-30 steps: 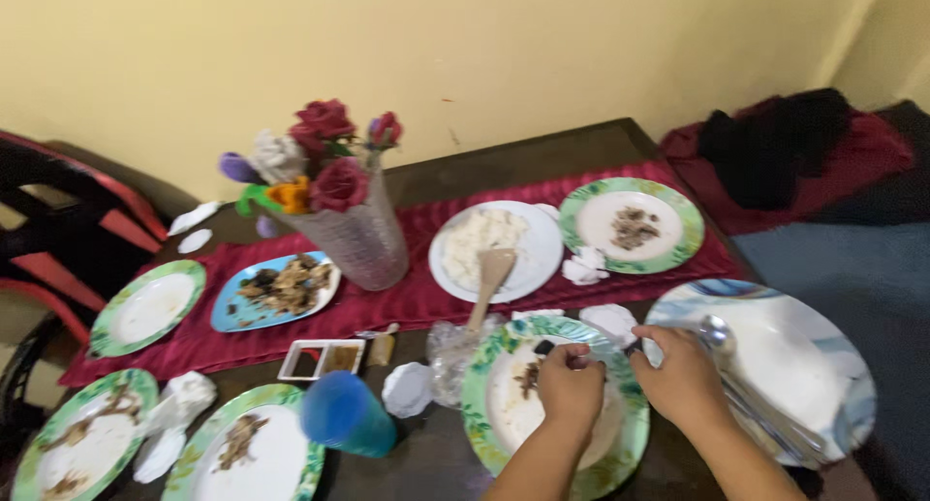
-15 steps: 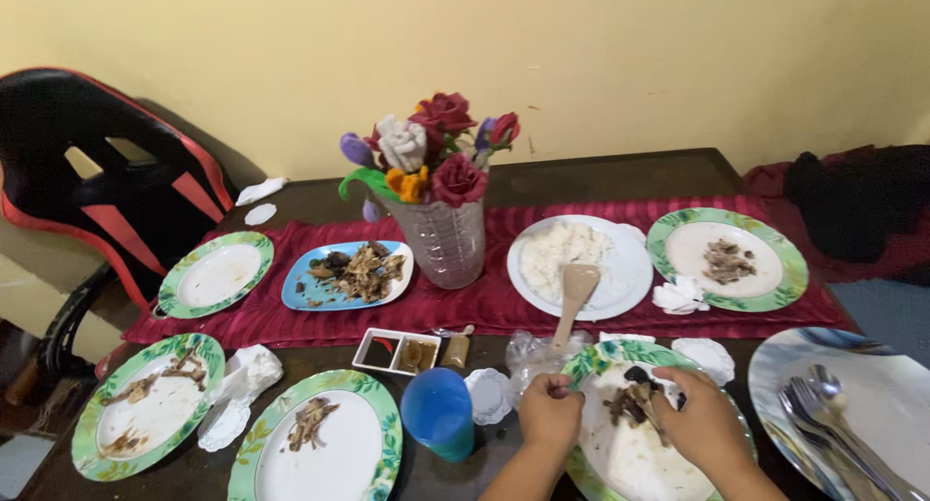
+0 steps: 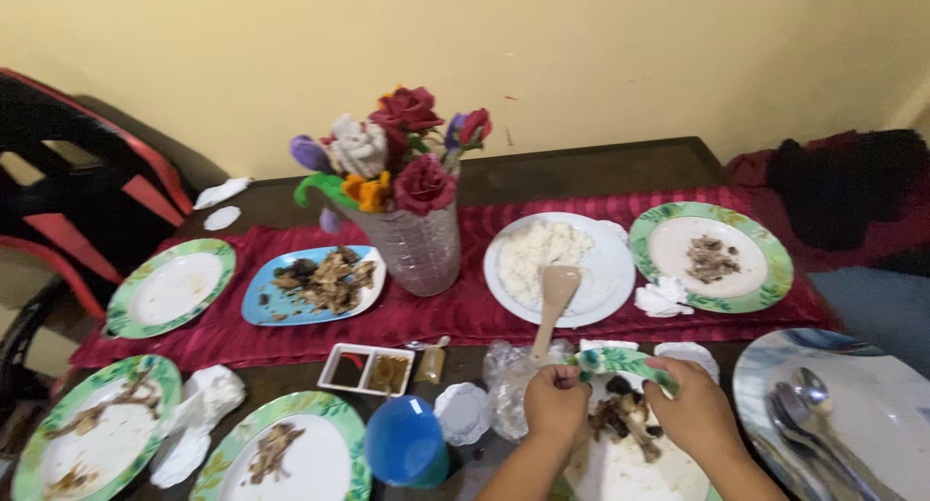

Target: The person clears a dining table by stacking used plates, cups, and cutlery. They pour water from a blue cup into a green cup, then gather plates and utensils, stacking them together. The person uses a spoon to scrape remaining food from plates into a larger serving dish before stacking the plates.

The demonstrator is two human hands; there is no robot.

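A round green-rimmed leaf-patterned plate point(image 3: 620, 361) with a white centre is sitting at the near edge of the dark wooden table point(image 3: 591, 167), low and right of centre in the view, tilted up at its far rim, with dark brown food scraps point(image 3: 620, 416) lying on it. The left hand point(image 3: 555, 400) is curling closed on the plate's far rim at about 10 o'clock, and the right hand point(image 3: 696, 411) is gripping the same rim at about 2 o'clock, its fingers folded over the green edge. At 3 o'clock from the plate a large silvery round platter point(image 3: 872, 385) is holding several metal spoons point(image 3: 809, 404). At 9 o'clock crumpled clear plastic point(image 3: 509, 385) and a small white scalloped dish point(image 3: 462, 413) are lying just beside it, with a blue plastic cup point(image 3: 405, 443) further along. At 12 o'clock a white plate of rice point(image 3: 557, 264) is carrying a pale wooden spatula point(image 3: 552, 302) on a crimson cloth runner point(image 3: 465, 312). At 1 o'clock another green-rimmed plate point(image 3: 765, 259) with scraps is resting beside a crumpled white tissue point(image 3: 664, 297). At 11 o'clock a clear ribbed vase of fabric roses point(image 3: 412, 239) is standing, with a blue plate of leftovers point(image 3: 262, 312) beyond it.
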